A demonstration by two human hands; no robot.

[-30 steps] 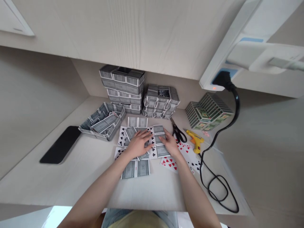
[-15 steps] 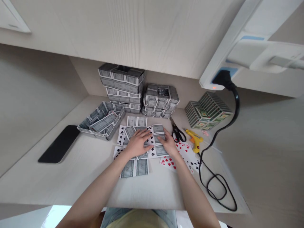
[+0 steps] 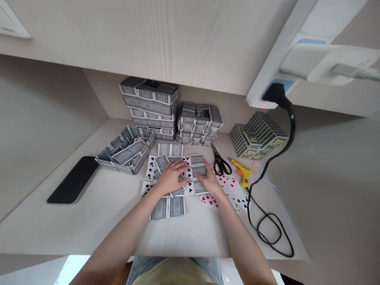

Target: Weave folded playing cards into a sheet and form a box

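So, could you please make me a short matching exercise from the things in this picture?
Things:
1. Left hand
2. Scissors
3. Glue gun
4. Phone

Descriptions:
A. Yellow body
B. To the left of the open box
C. Laid over playing cards
D. Black looped handles

Pairs: 1-C, 2-D, 3-A, 4-B

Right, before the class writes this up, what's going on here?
A person's left hand is spread over overlapping playing cards on a desk, while the right hand touches the right edge of a column of face-down cards. Off to the right, scissors and a yellow glue gun lie unheld. A tray built from cards stands to the left, and stacked boxes stand behind.
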